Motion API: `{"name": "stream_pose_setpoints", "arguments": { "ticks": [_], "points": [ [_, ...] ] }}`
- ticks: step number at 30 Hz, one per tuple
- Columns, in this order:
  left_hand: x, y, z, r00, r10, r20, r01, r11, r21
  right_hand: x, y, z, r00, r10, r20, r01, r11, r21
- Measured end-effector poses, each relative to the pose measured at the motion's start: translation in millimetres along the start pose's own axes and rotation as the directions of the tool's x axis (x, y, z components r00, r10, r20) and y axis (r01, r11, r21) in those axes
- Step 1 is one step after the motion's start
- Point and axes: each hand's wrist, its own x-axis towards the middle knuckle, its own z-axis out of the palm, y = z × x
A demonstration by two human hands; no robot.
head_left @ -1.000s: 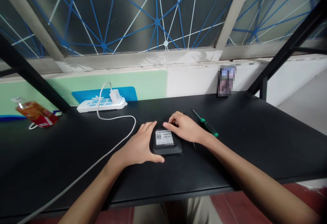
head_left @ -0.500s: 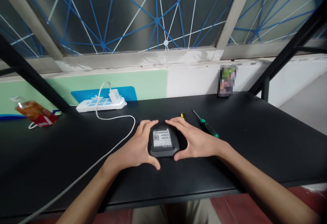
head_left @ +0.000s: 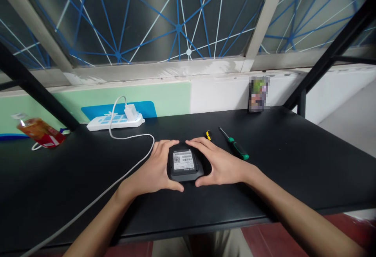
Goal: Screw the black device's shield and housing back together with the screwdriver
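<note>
A dark, squarish device (head_left: 184,163) with a white printed label facing up lies on the black table (head_left: 282,163). My left hand (head_left: 155,167) curves around its left side, thumb and fingers spread along the near and far edges. On the other side my right hand (head_left: 221,163) cups the device, its fingertips near the far edge and its thumb at the near right corner. A dark gap shows between the right palm and the device. Just beyond the right hand are a small yellow and black object (head_left: 208,135) and a green and black screwdriver (head_left: 238,148).
A white power strip (head_left: 102,122) with a plugged-in charger (head_left: 131,112) stands at the back left. Its white cable (head_left: 117,182) runs past my left arm. A drink pouch (head_left: 41,132) lies far left; a pixelated upright object (head_left: 258,94) leans on the wall.
The view has shifted slightly. Both hands remain around the device, with the left fingers a little farther from the right ones' earlier place and more of the yellow and black object showing.
</note>
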Motion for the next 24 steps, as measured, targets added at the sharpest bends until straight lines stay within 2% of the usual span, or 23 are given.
{"name": "stream_pose_setpoints", "arguments": {
  "ticks": [10, 17, 24],
  "points": [
    [-3.3, -2.2, 0.1, 1.0, -0.027, -0.017, 0.026, 0.999, -0.033, -0.2, -4.0, 1.0, 1.0, 0.025, 0.01, -0.024, 0.999, -0.036],
    [-2.8, 2.9, -5.0, 0.996, -0.088, 0.014, 0.089, 0.994, -0.065, -0.3, -6.4, 0.8, 0.998, 0.056, 0.03, -0.055, 0.998, -0.031],
    [-2.4, 5.3, -6.5, 0.998, -0.066, -0.024, 0.064, 0.996, -0.065, -1.2, -5.5, 0.0, 0.999, 0.031, -0.011, -0.031, 0.999, -0.013]
  ]
}}
